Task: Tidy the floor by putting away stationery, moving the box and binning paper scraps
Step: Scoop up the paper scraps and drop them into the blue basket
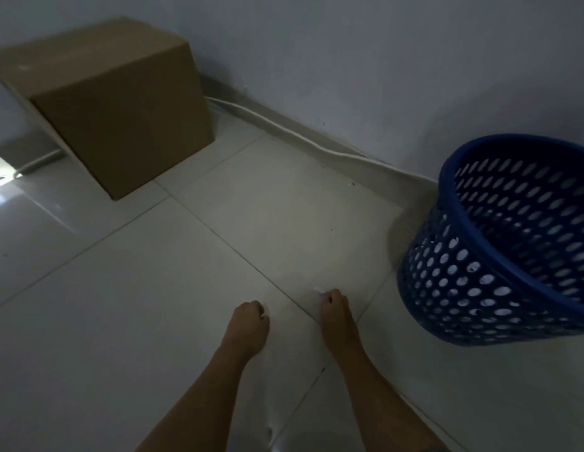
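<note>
Fingers of left hand (248, 318) and right hand (333, 305) each pinch a paper scrap (318, 291); probably featherlight, flimsy; best gripped by an edge.

text: none legible | cardboard box (114, 102): plain faces | blue basket (506, 243): no label readable

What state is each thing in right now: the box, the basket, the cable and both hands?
cardboard box: closed, on the floor by the wall.
blue basket: standing on the floor, top open; contents unclear.
white cable: lying slack along the wall base.
left hand: curled, low at the floor, pinching a white scrap.
right hand: curled, pinching a paper scrap.
</note>
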Motion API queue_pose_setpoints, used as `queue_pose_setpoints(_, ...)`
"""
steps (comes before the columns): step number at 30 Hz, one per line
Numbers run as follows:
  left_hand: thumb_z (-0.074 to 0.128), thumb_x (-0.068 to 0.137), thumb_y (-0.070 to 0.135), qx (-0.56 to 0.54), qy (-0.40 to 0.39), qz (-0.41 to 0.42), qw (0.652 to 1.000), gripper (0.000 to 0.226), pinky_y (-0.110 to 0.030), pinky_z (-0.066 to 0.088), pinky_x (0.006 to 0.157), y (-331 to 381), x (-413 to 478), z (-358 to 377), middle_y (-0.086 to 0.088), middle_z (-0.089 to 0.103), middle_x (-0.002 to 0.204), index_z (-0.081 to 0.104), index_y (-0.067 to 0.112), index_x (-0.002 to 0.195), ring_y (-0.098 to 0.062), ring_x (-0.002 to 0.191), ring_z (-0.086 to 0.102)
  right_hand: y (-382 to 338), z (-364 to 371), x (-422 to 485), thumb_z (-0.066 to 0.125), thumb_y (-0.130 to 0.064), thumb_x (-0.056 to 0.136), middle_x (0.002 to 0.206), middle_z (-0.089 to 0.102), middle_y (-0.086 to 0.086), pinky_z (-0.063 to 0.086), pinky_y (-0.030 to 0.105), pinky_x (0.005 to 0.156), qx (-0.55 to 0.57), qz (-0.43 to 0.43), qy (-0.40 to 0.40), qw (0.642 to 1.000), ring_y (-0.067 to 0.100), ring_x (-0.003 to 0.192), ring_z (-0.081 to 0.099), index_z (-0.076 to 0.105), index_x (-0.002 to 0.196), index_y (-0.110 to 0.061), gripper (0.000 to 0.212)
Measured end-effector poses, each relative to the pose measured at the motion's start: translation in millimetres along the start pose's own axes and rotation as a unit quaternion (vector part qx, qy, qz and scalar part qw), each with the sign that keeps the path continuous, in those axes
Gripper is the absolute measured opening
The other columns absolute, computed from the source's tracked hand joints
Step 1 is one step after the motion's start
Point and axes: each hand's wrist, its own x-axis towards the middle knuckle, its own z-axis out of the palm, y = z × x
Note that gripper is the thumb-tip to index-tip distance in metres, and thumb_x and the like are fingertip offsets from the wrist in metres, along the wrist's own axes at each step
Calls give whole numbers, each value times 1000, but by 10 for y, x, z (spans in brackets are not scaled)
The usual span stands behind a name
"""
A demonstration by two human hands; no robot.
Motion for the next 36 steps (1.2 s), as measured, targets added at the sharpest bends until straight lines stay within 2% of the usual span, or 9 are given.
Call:
queue_pose_setpoints(3, 43, 94, 13, -13, 11, 31, 999, 20, -29, 41, 79, 203, -74, -46, -8, 54, 91, 59, 2, 99, -27, 96, 54, -347, -381, 74, 42, -24, 99, 96, 56, 8, 48, 34, 80, 116, 11, 199, 973, 17, 83, 55, 55, 91, -15, 18)
queue_pose_setpoints(5, 44, 94, 13, -25, 24, 48, 998, 15, -27, 38, 75, 365, -122, -87, -6, 50, 87, 57, 5, 94, -23, 87, 50, -705, -838, 98, 44, -13, 99, 111, 56, 5, 47, 16, 88, 188, -34, 291, 938, 6, 95, 54, 58, 103, -9, 15)
queue_pose_setpoints(8, 45, 95, 13, -36, 32, 77, 996, 25, -22, 36, 75, 595, -241, -148, -17, 59, 109, 59, -3, 109, -28, 100, 56, -1034, -1551, 37, 46, 1, 92, 121, 51, 21, 44, 19, 98, 69, -150, 485, 859, 17, 109, 51, 58, 117, 8, 28)
queue_pose_setpoints(10, 45, 95, 12, -45, 33, 94, 994, 28, -23, 38, 79, 718, -359, -180, -19, 59, 117, 58, -4, 114, -28, 107, 56, -1093, -1960, -14, 46, 3, 90, 130, 45, 28, 42, 30, 101, 40, -97, 527, 844, 32, 117, 49, 56, 121, 8, 33)
queue_pose_setpoints(14, 46, 95, 13, -56, 37, 111, 992, 31, -23, 41, 85, 857, -638, -296, -19, 58, 122, 56, -3, 119, -27, 111, 55, -979, -2412, -226, 39, -7, 94, 153, 23, 20, 14, 49, 119, -19, 141, 377, 915, 43, 141, 15, 59, 115, 6, 31)
queue_pose_setpoints(18, 47, 94, 14, -61, 56, 109, 991, 33, -25, 41, 92, 737, -951, -558, -19, 57, 126, 54, -2, 123, -28, 116, 53, -1021, -2261, -478, 38, -5, 93, 138, 45, 25, 3, 50, 120, -60, 159, 311, 935, 44, 140, 18, 64, 105, 8, 32)
queue_pose_setpoints(25, 48, 94, 14, -85, 123, 60, 987, 35, -29, 41, 96, 31, -1494, -1073, -19, 55, 128, 52, -2, 125, -30, 118, 52, -1619, -1397, -1028, 44, -5, 91, 130, 54, 25, 30, 41, 111, -44, 23, 227, 973, 39, 130, 37, 59, 121, 5, 35)
queue_pose_setpoints(30, 47, 94, 16, -98, 200, -16, 975, 37, -32, 40, 99, -1206, -2097, -1404, -19, 53, 129, 50, -1, 127, -30, 120, 50, -2472, -87, -1630, 48, -3, 90, 124, 58, 24, 40, 35, 101, -28, -113, 100, 988, 34, 121, 49, 60, 119, 6, 33)
queue_pose_setpoints(36, 47, 92, 14, -105, 243, -131, 956, 35, -33, 41, 97, -2972, -2861, -1440, -19, 54, 128, 52, -1, 123, -31, 118, 51, -3230, 1549, -2632, 45, -8, 91, 125, 57, 20, 44, 36, 100, -82, -208, -51, 973, 32, 123, 46, 58, 121, 3, 35)
